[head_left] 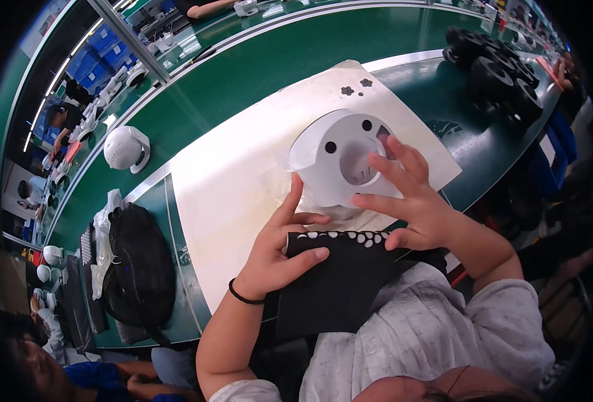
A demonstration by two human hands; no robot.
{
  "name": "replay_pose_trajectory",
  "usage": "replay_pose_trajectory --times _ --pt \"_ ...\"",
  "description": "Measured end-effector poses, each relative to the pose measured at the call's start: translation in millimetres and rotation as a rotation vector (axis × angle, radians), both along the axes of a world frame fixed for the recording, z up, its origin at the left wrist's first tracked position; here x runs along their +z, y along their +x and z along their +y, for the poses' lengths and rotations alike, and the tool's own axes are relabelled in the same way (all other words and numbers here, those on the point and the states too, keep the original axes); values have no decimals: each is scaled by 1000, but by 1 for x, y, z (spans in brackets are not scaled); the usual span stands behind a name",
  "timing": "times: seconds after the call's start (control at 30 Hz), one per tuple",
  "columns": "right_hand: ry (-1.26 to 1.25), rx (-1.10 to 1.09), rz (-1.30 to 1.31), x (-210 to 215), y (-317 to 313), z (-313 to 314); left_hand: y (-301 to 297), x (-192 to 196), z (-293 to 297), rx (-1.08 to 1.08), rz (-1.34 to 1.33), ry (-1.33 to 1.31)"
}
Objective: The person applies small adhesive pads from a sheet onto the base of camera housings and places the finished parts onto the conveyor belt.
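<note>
A white plastic housing (316,164) lies with a round recess facing up, and round black pads (331,147) sit on its rim. My left hand (280,248), with a black band at the wrist, pinches a black sheet (330,288) between thumb and fingers; its index finger points up beside the housing. White round gaps run along the sheet's top edge. My right hand (417,208) reaches over the housing's right side, fingers spread. One fingertip is at a dark spot near the upper right rim; whether it holds a pad I cannot tell. The thumb is by the sheet's right corner.
A white board (223,181) lies under the housing, on the green table (243,77). A white rounded unit (126,149) stands at the left, near a black bag (142,268). Black round parts (494,77) are piled at the far right. Another person sits at the lower left.
</note>
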State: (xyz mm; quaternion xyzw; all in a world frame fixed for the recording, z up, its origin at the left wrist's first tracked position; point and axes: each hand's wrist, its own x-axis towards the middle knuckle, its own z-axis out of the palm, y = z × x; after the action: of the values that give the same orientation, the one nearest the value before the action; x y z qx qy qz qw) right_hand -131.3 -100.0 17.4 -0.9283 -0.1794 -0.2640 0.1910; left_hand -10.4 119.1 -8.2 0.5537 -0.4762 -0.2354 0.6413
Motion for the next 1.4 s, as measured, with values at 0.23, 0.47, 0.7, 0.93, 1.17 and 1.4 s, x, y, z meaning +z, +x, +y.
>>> replay_pose_trajectory --times 0.23,0.47,0.7,0.93,1.17,1.4 --pt "119 39 -152 14 -5 34 2 0 1 53 -80 54" --pt "116 8 -194 -2 -1 42 -2 3 0 67 -108 80" --pt "662 -112 -220 -17 0 9 -2 1 4 91 -29 118" --pt "786 -126 -124 -10 -1 5 -2 4 3 82 -29 145" --pt "-62 -289 -166 9 -20 6 -2 0 4 90 7 134" --pt "-435 -268 -72 25 -35 10 -4 -3 2 55 -11 87"
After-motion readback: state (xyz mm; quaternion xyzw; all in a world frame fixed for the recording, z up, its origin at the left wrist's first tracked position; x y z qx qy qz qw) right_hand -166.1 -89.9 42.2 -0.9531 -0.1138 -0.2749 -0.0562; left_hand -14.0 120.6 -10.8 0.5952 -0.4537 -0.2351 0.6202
